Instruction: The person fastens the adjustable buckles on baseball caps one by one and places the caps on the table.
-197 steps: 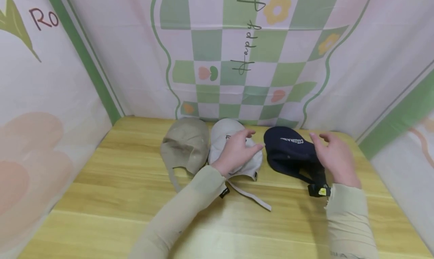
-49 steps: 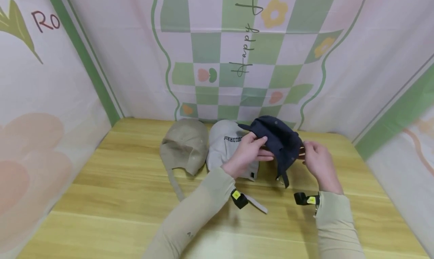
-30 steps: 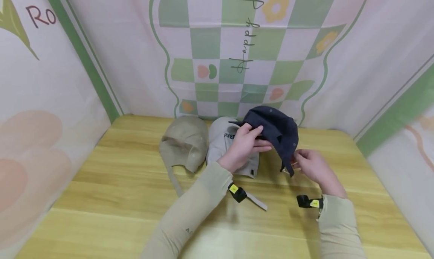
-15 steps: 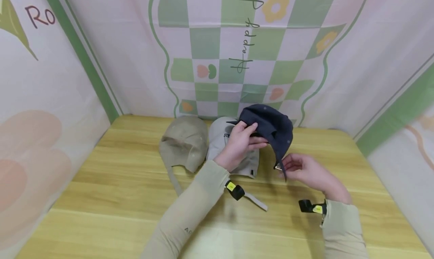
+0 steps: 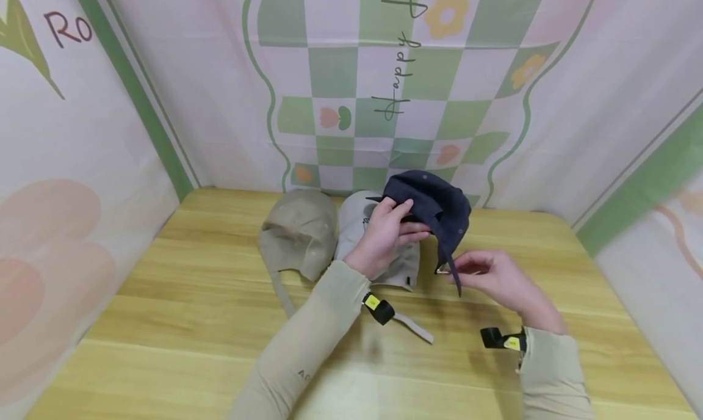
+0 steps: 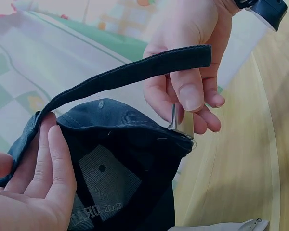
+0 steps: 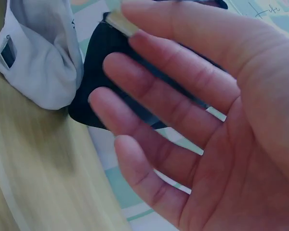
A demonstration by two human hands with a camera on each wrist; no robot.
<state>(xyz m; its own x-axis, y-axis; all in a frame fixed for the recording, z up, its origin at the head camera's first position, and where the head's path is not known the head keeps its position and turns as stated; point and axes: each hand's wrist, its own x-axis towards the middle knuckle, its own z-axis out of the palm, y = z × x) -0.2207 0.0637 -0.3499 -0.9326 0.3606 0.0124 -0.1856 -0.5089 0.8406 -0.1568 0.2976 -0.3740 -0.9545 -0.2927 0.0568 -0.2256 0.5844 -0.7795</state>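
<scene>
A navy cap (image 5: pixel 439 203) is held up above the table, its opening turned toward the person. My left hand (image 5: pixel 379 237) grips its rim, thumb on one side and fingers on the other. In the left wrist view the loose end of the navy back strap (image 6: pixel 130 72) arcs up free of the buckle. My right hand (image 5: pixel 502 282) pinches the metal buckle (image 6: pixel 184 124) at the other back edge between thumb and index finger; the remaining fingers are loosely bent. Below the left hand lies a light grey cap (image 5: pixel 351 240), partly hidden. Left of it rests a khaki cap (image 5: pixel 302 231).
The wooden table (image 5: pixel 181 322) runs up to a printed curtain (image 5: pixel 329 72) at the back, with more curtain on both sides. A light grey strap (image 5: pixel 414 328) trails toward the front. Each wrist wears a small black camera.
The navy cap, earlier lying at the right, is now lifted and turned over the grey one. Lately it shifted slightly left, while my right hand moved down from its rim to the buckle.
</scene>
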